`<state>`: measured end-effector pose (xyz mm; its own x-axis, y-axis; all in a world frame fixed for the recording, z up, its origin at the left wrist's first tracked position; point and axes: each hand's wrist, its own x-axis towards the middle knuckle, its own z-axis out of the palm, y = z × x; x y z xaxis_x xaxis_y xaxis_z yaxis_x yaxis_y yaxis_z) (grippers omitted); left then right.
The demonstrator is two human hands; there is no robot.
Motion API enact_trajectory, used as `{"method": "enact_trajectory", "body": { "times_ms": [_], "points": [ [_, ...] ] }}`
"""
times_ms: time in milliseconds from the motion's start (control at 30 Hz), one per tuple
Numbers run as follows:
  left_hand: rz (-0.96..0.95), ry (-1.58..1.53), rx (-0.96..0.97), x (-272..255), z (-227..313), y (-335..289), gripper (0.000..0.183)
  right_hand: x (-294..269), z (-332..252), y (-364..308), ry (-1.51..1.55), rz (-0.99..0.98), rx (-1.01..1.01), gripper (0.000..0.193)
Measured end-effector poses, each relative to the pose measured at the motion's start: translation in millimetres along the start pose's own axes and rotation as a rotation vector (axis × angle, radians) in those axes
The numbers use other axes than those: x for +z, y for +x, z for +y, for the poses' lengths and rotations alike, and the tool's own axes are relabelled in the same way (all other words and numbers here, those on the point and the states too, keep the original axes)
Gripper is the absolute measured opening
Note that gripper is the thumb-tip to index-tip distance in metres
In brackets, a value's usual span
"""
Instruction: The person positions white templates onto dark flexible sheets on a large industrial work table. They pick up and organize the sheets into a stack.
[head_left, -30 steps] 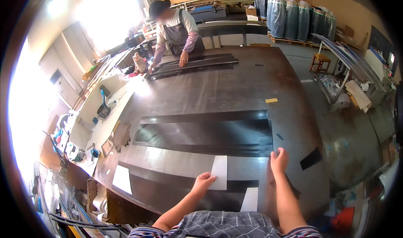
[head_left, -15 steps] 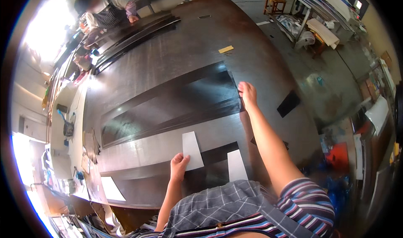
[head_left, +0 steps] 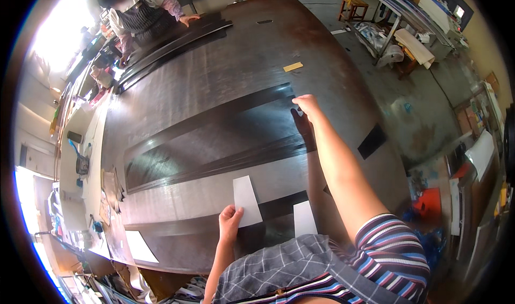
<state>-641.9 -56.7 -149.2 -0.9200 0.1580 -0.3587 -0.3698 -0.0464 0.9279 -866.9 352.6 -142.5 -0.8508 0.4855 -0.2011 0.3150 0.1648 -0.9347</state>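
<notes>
Between the thumb and fingers of my left hand (head_left: 229, 222) is a white rectangular card (head_left: 247, 201), low over a dark strip (head_left: 284, 201) near the table's front edge. My right hand (head_left: 309, 106) is at the right end of a long glossy black sheet (head_left: 214, 138) lying on the table. Its fingers are pinched together; whether they grip the sheet's edge or something thin is hidden. A dark reflection shows under this hand. Another white card (head_left: 304, 219) lies close to my apron, and a third white piece (head_left: 141, 246) is at the front left.
The large dark table (head_left: 338, 84) fills the middle. On it lie a yellow strip (head_left: 293, 67) and a black piece (head_left: 372, 141). At the far left a co-worker (head_left: 140, 14) leans over long dark strips (head_left: 177, 47). A wooden stool (head_left: 353, 8) stands beyond the table.
My right hand has moved slightly left and up, and its reflection now shows apart below it. My left hand keeps the card in about the same place. The co-worker's hand has moved right.
</notes>
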Motion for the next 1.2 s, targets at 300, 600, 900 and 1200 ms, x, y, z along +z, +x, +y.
{"method": "enact_trajectory", "body": {
  "times_ms": [300,600,900,1200],
  "points": [
    [0.010,-0.006,-0.007,-15.2,-25.7,1.8,0.007,32.0,24.2,22.6,-0.353,0.190,-0.215,0.028],
    [-0.039,-0.062,0.009,-9.5,-15.2,-5.7,0.014,19.1,5.1,13.3,-0.146,0.140,-0.100,0.016],
    [-0.052,0.000,0.024,-3.3,-12.4,4.2,0.015,-8.8,-51.8,-30.1,-0.182,-0.093,-0.293,0.014],
    [0.083,-0.189,0.155,-0.2,13.3,-27.2,0.016,-59.6,-57.1,-101.9,0.195,-0.330,-0.242,0.012]
  ]
}}
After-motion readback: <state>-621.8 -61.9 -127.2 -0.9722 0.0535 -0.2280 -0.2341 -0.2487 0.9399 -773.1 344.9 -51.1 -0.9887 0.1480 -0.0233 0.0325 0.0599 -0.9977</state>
